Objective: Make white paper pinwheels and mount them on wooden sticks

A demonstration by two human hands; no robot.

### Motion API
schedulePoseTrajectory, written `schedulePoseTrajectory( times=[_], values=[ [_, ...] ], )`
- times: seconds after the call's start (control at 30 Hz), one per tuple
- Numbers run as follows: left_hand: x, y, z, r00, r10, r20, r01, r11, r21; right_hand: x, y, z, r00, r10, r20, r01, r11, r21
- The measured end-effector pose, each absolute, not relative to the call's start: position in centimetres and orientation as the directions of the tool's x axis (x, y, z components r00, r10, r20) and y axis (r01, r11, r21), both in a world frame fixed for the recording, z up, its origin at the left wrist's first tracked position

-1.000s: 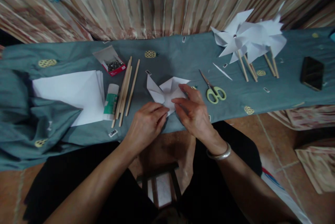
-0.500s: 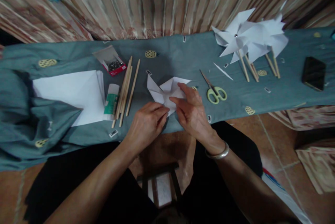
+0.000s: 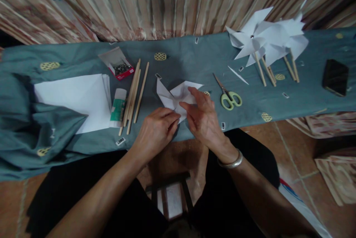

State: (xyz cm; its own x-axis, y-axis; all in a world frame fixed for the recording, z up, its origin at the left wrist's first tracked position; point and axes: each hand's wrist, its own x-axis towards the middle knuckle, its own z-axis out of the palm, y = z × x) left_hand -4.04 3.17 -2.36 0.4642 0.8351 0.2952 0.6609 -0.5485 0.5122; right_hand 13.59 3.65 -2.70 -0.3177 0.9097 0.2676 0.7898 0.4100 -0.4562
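A white paper pinwheel (image 3: 182,91), its corners folded up into blades, lies on the cloth-covered table between my two hands. Thumb and forefinger of my left hand (image 3: 155,126) are closed on its lower left edge. My right hand (image 3: 203,119) holds the right side, with thumb near the centre and forefinger on the right blade; its other fingers are partly hidden. Green-handled scissors (image 3: 228,99) lie just right of that hand. Left of the pinwheel are several wooden sticks (image 3: 133,97) and a green and white glue stick (image 3: 118,108).
A small open box of metal pins (image 3: 121,68) stands behind the glue stick. White paper sheets (image 3: 75,101) lie at left, partly under bunched cloth (image 3: 36,123). Several finished pinwheels on sticks (image 3: 267,37), a paper strip (image 3: 238,74) and a dark phone (image 3: 335,77) lie at right.
The camera view shifts very slightly. Both hands and the pinwheel stay nearly in place, with no visible change of grip.
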Motion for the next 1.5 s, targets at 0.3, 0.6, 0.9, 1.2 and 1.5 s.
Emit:
schedulePoseTrajectory(
  times=[0.3,0.6,0.9,1.2,1.5],
  values=[
    [-4.0,3.3,-2.3,0.467,0.836,0.287,0.663,-0.546,0.512,13.2,3.7,-2.8,-0.341,0.906,0.25,0.828,0.415,-0.378],
    [-4.1,3.1,-2.4,0.431,0.851,0.3,0.643,-0.523,0.56,12.9,3.4,-3.4,-0.384,0.886,0.261,0.849,0.45,-0.277],
    [-6.2,3.8,-1.3,0.302,0.894,0.333,0.679,-0.446,0.583,12.5,3.3,-3.7,-0.383,0.894,0.233,0.852,0.439,-0.286],
    [-8.0,4.7,-2.0,0.067,0.948,0.31,0.643,-0.278,0.713,12.5,3.6,-2.9,-0.404,0.892,0.203,0.856,0.447,-0.262],
    [-7.4,2.2,-1.6,0.101,0.913,0.395,0.651,-0.36,0.668,12.6,3.9,-1.3,-0.397,0.914,0.086,0.879,0.406,-0.251]
  ],
)
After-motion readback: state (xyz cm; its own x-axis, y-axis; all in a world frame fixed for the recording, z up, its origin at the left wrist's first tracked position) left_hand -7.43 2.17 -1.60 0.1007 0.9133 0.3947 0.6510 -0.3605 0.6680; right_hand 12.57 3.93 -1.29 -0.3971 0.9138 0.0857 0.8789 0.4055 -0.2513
